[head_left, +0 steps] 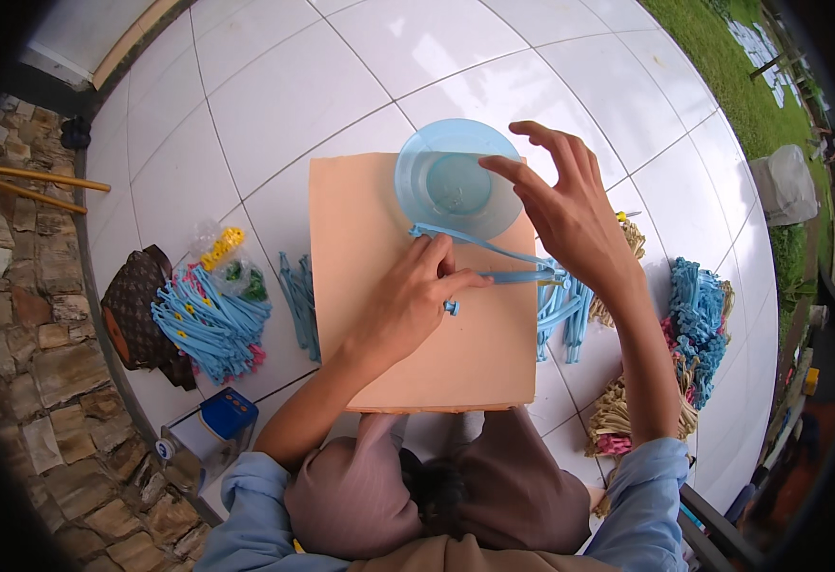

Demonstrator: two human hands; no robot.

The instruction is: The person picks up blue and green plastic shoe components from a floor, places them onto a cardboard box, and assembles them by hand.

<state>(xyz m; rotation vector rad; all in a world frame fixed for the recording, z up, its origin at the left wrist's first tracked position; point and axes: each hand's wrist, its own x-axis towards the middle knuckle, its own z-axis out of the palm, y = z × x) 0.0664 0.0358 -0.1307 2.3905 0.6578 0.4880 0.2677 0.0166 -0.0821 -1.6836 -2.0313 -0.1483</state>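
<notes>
My left hand (416,296) rests on a flat tan board (437,377), its fingers closed on a light blue strap (518,276). Beyond those fingers a thin blue strip (494,243) curves off to the right. A small blue loop (452,308) lies beside my left hand. At the board's far edge sits a shallow, see-through blue plastic bowl (413,205). Above the bowl's right rim hovers my right hand (560,195), thumb and fingers apart, with nothing visible between them. Right of the board, more blue straps (570,319) lie partly under my right forearm.
On the tiled floor (284,86) at left are bundled blue straps (213,324), a brown patterned bag (136,310) and a metal can (213,424). Blue bundles (699,315) and beige bundles (618,410) lie at right. Stone paving (65,372) borders the left.
</notes>
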